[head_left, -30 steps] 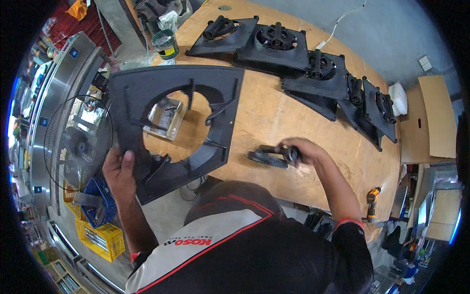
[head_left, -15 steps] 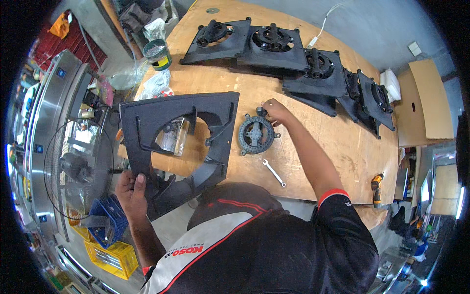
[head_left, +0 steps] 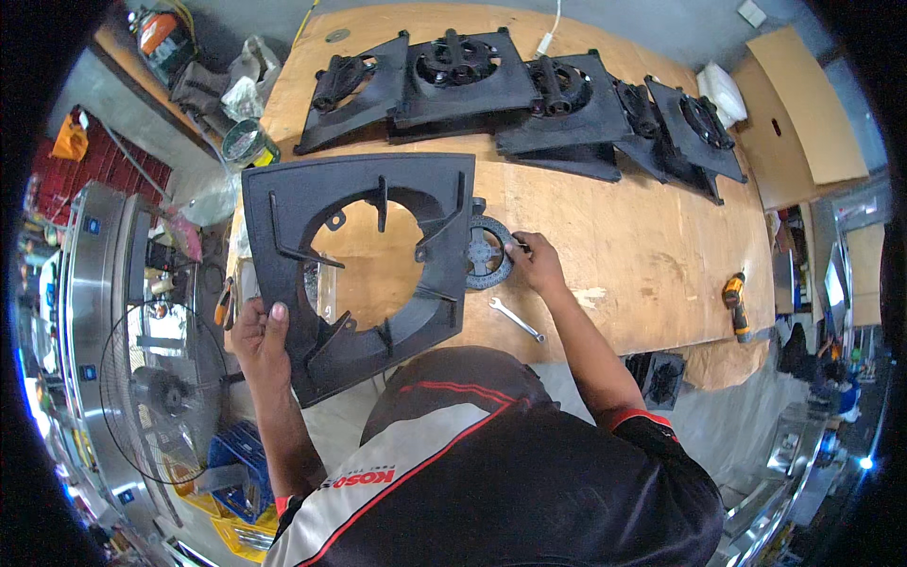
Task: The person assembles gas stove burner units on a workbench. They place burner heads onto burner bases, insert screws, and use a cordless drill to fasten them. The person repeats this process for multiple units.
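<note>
My left hand (head_left: pixel 260 333) is closed round the lower left edge of a black, four-sided cast-metal stove top plate (head_left: pixel 288 283), thumb on top. The plate is held up over the table's near edge; it has a large round opening and ribs around it. Beside its right edge lies a round black gas burner ring (head_left: pixel 491 274), its left side hidden behind the plate. My right hand (head_left: pixel 537 263) pinches the ring's right edge, probably at a small lug. A combination wrench (head_left: pixel 517 319) lies just nearer than the ring.
Several black stove plates with burners (head_left: pixel 472 85) lie overlapping along the far side of the wooden table (head_left: pixel 614 274). A cordless drill (head_left: pixel 735 304) is near the right edge. At left are a dark green tub (head_left: pixel 248 144) and a standing fan (head_left: pixel 165 389); a cardboard box (head_left: pixel 803 113) stands at far right.
My right hand has moved from the burner ring's far end to its right edge. The plate in my left hand has tilted and now covers part of the ring. The whole view has shifted.
</note>
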The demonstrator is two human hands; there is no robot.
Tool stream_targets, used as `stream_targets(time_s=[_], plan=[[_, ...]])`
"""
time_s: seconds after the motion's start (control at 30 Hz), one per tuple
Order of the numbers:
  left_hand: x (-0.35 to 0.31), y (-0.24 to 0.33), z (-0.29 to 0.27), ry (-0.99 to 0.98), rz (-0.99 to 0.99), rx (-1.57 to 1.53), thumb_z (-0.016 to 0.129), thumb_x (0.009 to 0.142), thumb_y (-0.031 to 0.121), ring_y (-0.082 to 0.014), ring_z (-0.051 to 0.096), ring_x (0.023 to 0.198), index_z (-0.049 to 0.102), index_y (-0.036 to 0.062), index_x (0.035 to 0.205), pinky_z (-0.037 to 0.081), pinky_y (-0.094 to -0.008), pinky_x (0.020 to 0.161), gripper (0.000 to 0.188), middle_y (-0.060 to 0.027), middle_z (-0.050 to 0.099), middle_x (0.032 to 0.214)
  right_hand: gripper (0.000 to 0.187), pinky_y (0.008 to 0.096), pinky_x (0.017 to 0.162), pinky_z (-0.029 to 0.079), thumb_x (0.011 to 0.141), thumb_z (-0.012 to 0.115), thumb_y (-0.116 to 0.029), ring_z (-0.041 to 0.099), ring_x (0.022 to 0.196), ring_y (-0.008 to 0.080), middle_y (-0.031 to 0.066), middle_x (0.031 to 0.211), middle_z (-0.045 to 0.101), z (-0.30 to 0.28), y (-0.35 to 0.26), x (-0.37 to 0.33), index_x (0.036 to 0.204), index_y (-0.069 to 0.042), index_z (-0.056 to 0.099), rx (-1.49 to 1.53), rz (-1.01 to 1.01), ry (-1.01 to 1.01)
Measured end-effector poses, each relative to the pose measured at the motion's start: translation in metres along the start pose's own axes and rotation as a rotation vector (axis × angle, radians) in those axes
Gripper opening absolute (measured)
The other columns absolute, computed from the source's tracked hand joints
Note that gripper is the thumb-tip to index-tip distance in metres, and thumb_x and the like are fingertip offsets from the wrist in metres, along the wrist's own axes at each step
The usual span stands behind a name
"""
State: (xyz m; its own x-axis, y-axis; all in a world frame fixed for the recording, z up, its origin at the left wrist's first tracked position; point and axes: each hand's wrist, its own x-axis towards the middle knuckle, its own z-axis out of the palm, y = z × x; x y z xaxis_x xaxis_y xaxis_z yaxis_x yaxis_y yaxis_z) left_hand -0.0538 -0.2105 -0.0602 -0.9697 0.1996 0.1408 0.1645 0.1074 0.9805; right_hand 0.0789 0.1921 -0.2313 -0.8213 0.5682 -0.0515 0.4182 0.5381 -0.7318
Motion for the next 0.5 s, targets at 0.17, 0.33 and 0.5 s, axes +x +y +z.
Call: stream_targets(time_s=[0.17, 0.33, 0.5], plan=[[0.029, -0.004, 0.034, -0.055, -0.073, -0.155, 0.068, 0.09, 0.014, -0.0035, 0.044, 0.069, 0.058, 0.0051, 0.088, 0.035, -0.02, 0.065, 0.014, 0.0058, 0.053, 0.075, 0.034, 0.0385, 0.082, 0.05, 0.091, 0.063, -0.031, 0.064, 0.093, 0.0322, 0.0197, 0.103, 0.065, -0.005, 0.029, -0.026, 0.11, -0.004, 0.068, -0.12, -0.047, 0.056], [0.041, -0.006, 0.078, -0.146, -0.106, -0.084, 0.068, 0.089, 0.015, -0.0054, 0.046, 0.072, 0.061, 0.0042, 0.085, 0.037, -0.0227, 0.068, 0.013, 0.0035, 0.058, 0.078, 0.034, 0.0378, 0.086, 0.05, 0.095, 0.058, -0.03, 0.063, 0.098, 0.0276, 0.0147, 0.104, 0.067, -0.019, 0.032, -0.039, 0.115, -0.003, 0.066, 0.381, 0.292, 0.005], [0.044, -0.034, 0.134, -0.321, -0.198, -0.052, 0.069, 0.088, 0.017, -0.0062, 0.047, 0.071, 0.063, 0.003, 0.084, 0.037, -0.0241, 0.066, 0.016, 0.0028, 0.057, 0.075, 0.043, 0.0369, 0.09, 0.048, 0.098, 0.055, -0.03, 0.061, 0.104, 0.0224, 0.0112, 0.113, 0.066, -0.029, 0.027, -0.06, 0.124, 0.005, 0.057, 1.267, 0.385, -0.013]])
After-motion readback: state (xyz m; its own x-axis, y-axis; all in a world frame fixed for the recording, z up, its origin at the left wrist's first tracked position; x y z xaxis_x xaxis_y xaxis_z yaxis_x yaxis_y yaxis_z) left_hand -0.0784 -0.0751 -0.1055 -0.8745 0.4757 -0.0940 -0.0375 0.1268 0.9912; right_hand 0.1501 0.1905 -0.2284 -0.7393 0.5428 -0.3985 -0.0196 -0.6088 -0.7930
